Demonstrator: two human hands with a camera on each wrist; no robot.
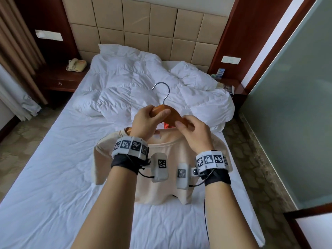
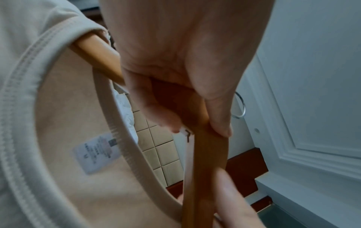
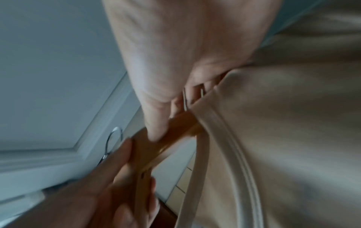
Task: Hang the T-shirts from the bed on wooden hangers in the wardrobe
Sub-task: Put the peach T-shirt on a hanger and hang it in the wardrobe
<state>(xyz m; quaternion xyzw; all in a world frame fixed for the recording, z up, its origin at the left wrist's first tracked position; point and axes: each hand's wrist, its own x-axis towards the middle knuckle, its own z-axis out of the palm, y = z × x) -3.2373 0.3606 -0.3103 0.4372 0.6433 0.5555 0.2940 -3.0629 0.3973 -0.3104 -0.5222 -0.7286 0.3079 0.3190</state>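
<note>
A wooden hanger [image 1: 172, 118] with a metal hook [image 1: 162, 90] is held over the bed [image 1: 53, 168] by both hands. My left hand [image 1: 156, 116] grips its middle just under the hook. My right hand [image 1: 185, 125] pinches its right arm. A cream T-shirt [image 1: 161, 187] hangs below my hands. In the left wrist view the left hand [image 2: 195, 123] wraps the hanger [image 2: 203, 162], whose left arm [image 2: 97, 55] goes in under the T-shirt's shoulder by the collar [image 2: 125, 148]. In the right wrist view the right hand [image 3: 162, 126] holds the hanger [image 3: 175, 128] where it meets the collar [image 3: 205, 131].
A crumpled white duvet [image 1: 136, 87] covers the head of the bed. A scrap of orange fabric [image 1: 166, 125] shows behind the hanger. A nightstand with a telephone [image 1: 76, 65] stands at the left, another nightstand [image 1: 228, 87] at the right, beside a frosted glass wall [image 1: 296, 105].
</note>
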